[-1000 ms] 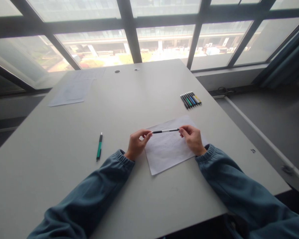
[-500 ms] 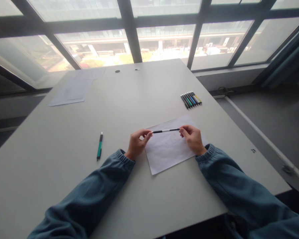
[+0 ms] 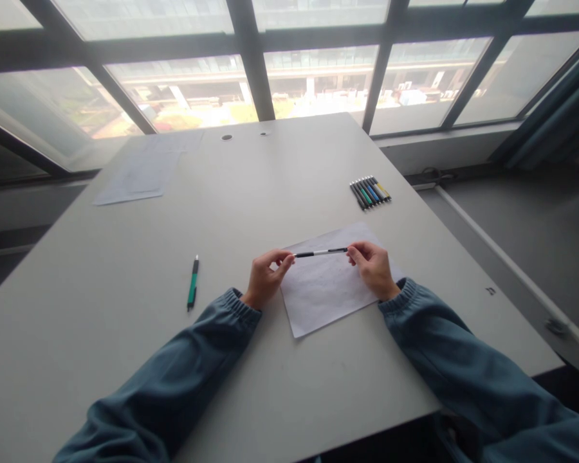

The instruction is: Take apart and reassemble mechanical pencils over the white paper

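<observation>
Room: big windows (image 3: 318, 77) behind, gray table (image 3: 270, 167) in front, daylight coming in.
Left hand (image 3: 263, 278): pinched on the left end of a pen (image 3: 321, 252), fingertips closed on it, wrist low by the table.
Right hand (image 3: 374, 267): pinched on the right end of the same pen, fingers curled around the tip of it.
Pen: thin, black and white, held level between both hands, up in the air just over the paper (image 3: 325, 292), not touching it as far as can be seen.
Paper: white sheet, flat on the table, under both hands, turned a bit crooked; faint marks on it, too pale to read.
Could go wrong: pen may pop apart or slip out if both ends get pulled or twisted too hard; small bits could drop and roll on the smooth table. Only fingertips holding, so not a strong hold.
Could also go wrong: paper may slide or crumple if a wrist or sleeve (image 3: 405, 302) drags over it, since nothing pins it down.
Around: green pen (image 3: 192, 283) lying alone, well to the left of the hands.
Around: row of pens (image 3: 370, 192) side by side, far right, past the paper.
Around: more sheets (image 3: 139, 170) at the far left corner, near the windows.
In the way: nothing between the hands and the pen; other pens well apart from it.
</observation>
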Tool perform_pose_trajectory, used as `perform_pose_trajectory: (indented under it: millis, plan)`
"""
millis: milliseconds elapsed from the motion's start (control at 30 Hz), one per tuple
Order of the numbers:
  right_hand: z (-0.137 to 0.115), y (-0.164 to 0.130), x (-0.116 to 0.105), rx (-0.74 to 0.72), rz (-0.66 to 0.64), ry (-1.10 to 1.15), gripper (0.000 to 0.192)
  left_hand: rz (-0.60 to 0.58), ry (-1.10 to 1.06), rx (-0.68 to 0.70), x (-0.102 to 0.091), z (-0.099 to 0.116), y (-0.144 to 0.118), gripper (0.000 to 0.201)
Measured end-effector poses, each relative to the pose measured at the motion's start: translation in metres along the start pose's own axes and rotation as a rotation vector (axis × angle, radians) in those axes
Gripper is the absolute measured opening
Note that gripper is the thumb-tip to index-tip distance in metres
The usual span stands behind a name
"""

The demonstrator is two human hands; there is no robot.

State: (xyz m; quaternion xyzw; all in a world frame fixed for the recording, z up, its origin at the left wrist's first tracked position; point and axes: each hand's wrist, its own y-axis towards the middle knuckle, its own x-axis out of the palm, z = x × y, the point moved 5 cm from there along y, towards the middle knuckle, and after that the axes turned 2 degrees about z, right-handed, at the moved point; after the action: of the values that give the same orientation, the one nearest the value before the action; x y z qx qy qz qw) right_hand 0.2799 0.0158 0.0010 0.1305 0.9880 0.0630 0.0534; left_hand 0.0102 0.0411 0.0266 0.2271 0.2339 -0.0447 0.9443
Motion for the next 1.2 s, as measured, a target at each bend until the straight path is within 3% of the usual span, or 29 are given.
perform_pose_trajectory:
  millis: [1200]
  plan:
    - [0.0009, -0.0007, 0.0007, 0.0, -0.008, -0.029, 0.034, -0.006, -0.02, -0.037, 0.0001, -0.0022, -0.0003, 0.031]
